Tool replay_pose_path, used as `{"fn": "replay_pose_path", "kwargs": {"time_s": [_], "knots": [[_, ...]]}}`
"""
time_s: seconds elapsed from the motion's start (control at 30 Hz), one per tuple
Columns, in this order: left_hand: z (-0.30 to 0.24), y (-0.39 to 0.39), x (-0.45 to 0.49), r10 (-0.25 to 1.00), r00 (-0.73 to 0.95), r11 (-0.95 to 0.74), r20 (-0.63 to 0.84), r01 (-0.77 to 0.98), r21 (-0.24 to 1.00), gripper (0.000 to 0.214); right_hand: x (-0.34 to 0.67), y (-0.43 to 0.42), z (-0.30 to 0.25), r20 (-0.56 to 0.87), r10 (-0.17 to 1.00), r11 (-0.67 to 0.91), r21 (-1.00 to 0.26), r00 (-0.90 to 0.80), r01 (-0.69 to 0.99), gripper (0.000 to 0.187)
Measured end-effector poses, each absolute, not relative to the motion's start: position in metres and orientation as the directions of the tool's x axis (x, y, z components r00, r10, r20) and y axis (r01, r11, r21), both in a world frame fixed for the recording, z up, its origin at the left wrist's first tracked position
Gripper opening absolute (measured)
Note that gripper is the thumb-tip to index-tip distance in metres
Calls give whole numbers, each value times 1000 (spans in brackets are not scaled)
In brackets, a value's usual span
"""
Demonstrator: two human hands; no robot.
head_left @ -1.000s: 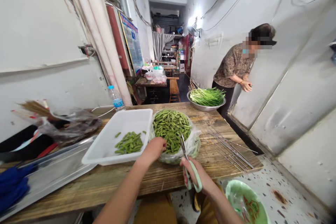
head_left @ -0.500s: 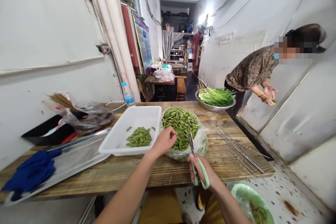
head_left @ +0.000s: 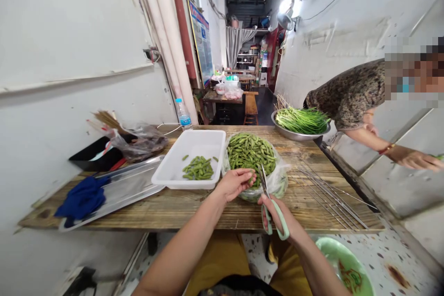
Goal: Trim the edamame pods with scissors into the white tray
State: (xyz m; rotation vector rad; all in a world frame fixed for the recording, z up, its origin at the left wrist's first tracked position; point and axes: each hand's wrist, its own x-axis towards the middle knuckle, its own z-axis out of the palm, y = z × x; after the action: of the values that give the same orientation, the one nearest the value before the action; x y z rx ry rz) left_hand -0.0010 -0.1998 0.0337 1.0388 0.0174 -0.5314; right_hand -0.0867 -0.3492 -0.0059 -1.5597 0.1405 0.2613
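Observation:
My left hand [head_left: 236,184] is turned partly palm up over the front of a plastic-lined heap of green edamame pods [head_left: 250,150]. Its thumb and fingertips pinch an edamame pod [head_left: 252,173], mostly hidden by the fingers. My right hand [head_left: 277,212] grips scissors [head_left: 285,230] by their pale green handles. The blades point up and away, slightly parted, beside the left fingertips. Just left of the heap, a white plastic tub [head_left: 169,180] holds a smaller pile of edamame pods [head_left: 198,169].
Metal skewers [head_left: 322,194] lie at the table's right. Behind them stands a metal bowl [head_left: 303,136] of green stalks [head_left: 303,120]. A metal tray [head_left: 130,194], a blue cloth [head_left: 81,199] and a water bottle [head_left: 183,115] are leftward. A person [head_left: 354,97] bends at right; a green bin [head_left: 347,263] stands below.
My left hand has turned from knuckles up to a palm-up pinch near the scissor blades. My view has swung left and down. The person at right has stretched an arm outward.

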Motion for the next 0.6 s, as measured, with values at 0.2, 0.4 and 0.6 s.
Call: {"fn": "replay_pose_path", "kwargs": {"time_s": [0.2, 0.4, 0.6], "knots": [[33, -201, 2, -298, 905, 446, -303, 413, 794, 22, -85, -348, -7, -257, 73, -16, -966, 964, -256, 66], [24, -198, 12, -50, 994, 300, -95, 106, 948, 16, -87, -350, -7, -262, 61, -34, -965, 963, -260, 61], [29, -195, 25, -159, 985, 49, 59, -52, 997, 24, -85, -351, -13, -267, 38, -17, -964, 963, -266, 60]]}}
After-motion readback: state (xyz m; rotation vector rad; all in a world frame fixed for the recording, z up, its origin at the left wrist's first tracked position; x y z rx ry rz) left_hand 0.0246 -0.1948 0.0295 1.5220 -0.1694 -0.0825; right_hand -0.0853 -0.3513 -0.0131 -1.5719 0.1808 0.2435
